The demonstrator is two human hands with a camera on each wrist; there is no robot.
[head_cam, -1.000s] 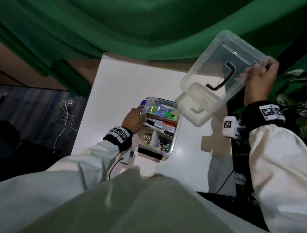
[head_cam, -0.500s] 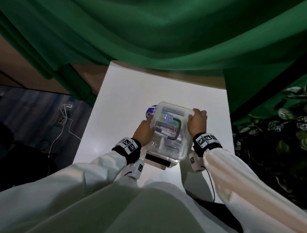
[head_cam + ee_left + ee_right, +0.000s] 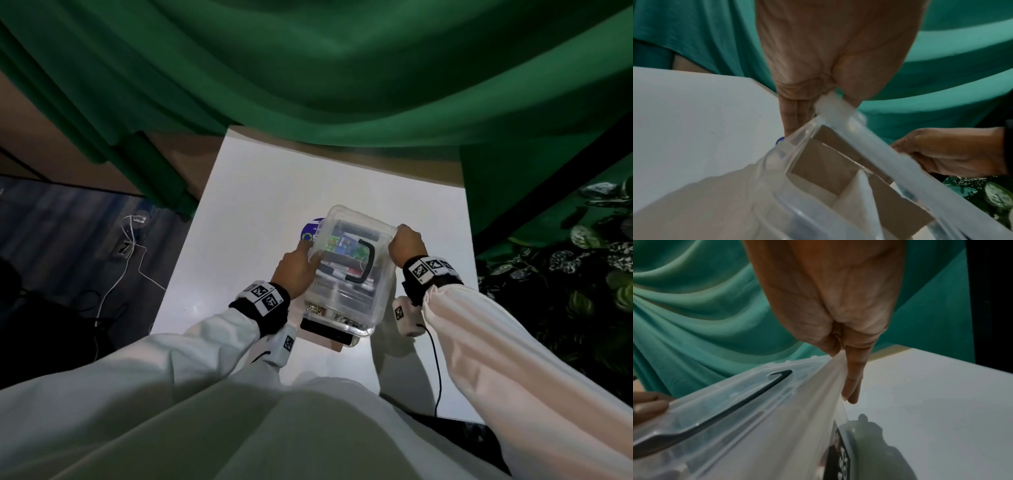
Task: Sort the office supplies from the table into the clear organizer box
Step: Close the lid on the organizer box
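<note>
On the floor at 9 o'clock of the table (image 3: pixel 246 192) lies a white cable (image 3: pixel 126 260). A blue disc (image 3: pixel 310 230) shows at 10 o'clock of the box (image 3: pixel 346 301), partly hidden behind it. The left hand (image 3: pixel 296 270) grips the lid (image 3: pixel 356 270) at its 9 o'clock edge; in the left wrist view the fingers (image 3: pixel 795 113) run straight down the box wall while the thumb pinches the lid rim. The box stands near the table's middle, lid on, black handle (image 3: pixel 363 262) on top. Inside show pens, coloured packets and clips, blurred through the plastic. A black block (image 3: pixel 325 330) lies at 6 o'clock, under the box edge. The right hand (image 3: pixel 406 245) holds the lid's 3 o'clock edge, fingers (image 3: pixel 854 378) narrow and extended down the wall, thumb on the rim. Green cloth (image 3: pixel 308 68) hangs at 12 o'clock; leafy plants (image 3: pixel 582 274) stand at 3 o'clock.
</note>
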